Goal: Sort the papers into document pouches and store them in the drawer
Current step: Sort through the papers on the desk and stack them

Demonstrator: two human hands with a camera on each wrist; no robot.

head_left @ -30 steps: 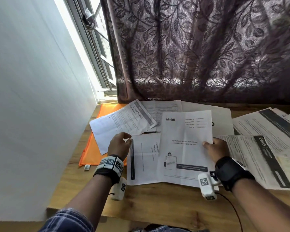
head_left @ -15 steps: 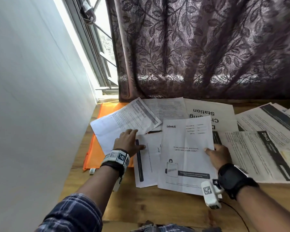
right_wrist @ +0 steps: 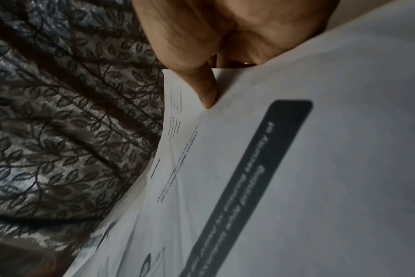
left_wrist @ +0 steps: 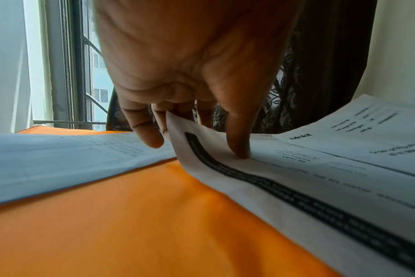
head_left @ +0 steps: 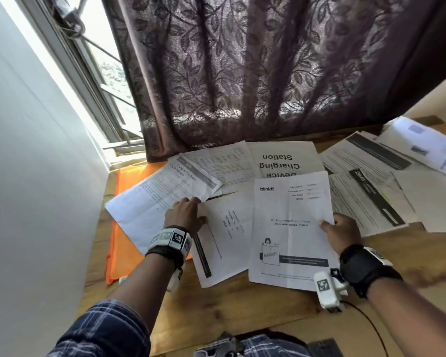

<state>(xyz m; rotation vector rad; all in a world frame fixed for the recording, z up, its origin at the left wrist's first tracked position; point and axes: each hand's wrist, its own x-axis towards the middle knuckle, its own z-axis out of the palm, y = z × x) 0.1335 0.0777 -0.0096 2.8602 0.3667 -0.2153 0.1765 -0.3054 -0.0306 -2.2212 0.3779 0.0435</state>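
Printed papers lie spread over a wooden desk. My right hand pinches the right edge of the white "blinkit" sheet, thumb on top and fingers hidden beneath. My left hand pinches the upper left edge of a second sheet with a black bar; in the left wrist view the thumb presses on that sheet and its edge rises between the fingers. An orange document pouch lies flat at the desk's left, partly under a text sheet. No drawer is in view.
A "Device Charging Station" sheet and several more printed papers cover the back and right of the desk. A dark leaf-patterned curtain hangs behind, a window stands at back left, and a white wall borders the left.
My left hand has moved forward from the black-bar sheet's left side to its upper edge and taken hold there. The right hand keeps its pinch on the blinkit sheet.
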